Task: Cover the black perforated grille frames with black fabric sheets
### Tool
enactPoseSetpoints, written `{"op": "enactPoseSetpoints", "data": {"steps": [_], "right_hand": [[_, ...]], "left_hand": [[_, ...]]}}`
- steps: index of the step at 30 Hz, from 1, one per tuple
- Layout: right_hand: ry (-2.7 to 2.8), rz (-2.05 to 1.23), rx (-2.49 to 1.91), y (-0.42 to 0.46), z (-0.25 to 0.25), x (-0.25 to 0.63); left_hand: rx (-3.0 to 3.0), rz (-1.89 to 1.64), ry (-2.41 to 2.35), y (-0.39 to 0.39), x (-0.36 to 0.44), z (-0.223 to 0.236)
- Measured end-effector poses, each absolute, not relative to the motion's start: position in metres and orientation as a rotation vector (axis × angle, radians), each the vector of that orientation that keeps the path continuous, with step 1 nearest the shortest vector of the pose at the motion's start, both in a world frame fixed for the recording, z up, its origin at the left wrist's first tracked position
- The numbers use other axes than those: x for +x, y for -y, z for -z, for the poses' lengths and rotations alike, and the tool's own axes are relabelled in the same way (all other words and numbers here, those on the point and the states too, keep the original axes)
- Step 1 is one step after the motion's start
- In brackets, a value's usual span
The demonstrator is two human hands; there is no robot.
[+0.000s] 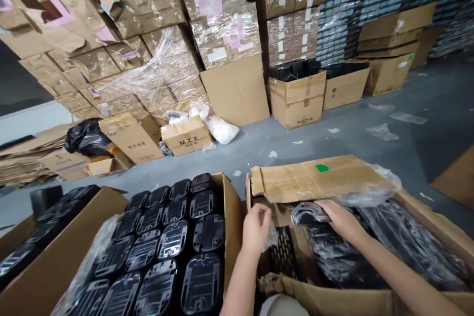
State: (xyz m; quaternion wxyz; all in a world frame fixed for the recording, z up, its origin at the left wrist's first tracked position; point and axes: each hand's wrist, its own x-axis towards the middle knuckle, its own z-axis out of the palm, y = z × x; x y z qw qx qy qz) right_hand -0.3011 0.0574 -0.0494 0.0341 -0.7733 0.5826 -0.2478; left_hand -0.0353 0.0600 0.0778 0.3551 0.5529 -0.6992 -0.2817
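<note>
Altogether two hands [256,227] [336,216] over one open carton [333,298]

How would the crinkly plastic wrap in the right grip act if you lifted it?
The plastic wrap would probably flop and crumple, since it bunches into folds. It might feel slippery, because it looks smooth and shiny. The film looks thin, so it's probably light by itself.
</note>
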Motion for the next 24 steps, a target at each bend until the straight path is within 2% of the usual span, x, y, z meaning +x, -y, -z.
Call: {"op": "enactPoseSetpoints", "data": {"steps": [3,6,13,19,22,24], "right_hand": [[-1.710,1.030,-2.428,-0.075,0.035,-0.306],[-1.615,1.085,-2.492,-0.092,0.010,-0.307],[-1.715,0.880,-2.401,-0.123,-0.040,-0.322],[-1.670,0.728,-2.335,-0.123,-0.054,-0.323],[-1.857,1.017,-2.167,-0.128,-0.054,-0.331],[-1.948,1.353,-1.826,-0.136,-0.050,-0.338]], "left_hand": [[1.414,0.661,2.085,-0.069,-0.060,-0.065],[1.321,0.596,2.263,-0.077,-0.088,-0.058],[1.136,0.554,2.236,-0.082,-0.123,-0.056],[1.155,0.969,2.060,-0.079,-0.127,-0.041],[1.155,1.190,1.726,-0.072,-0.115,-0.034],[1.106,1.369,1.453,-0.069,-0.105,-0.031]]}}
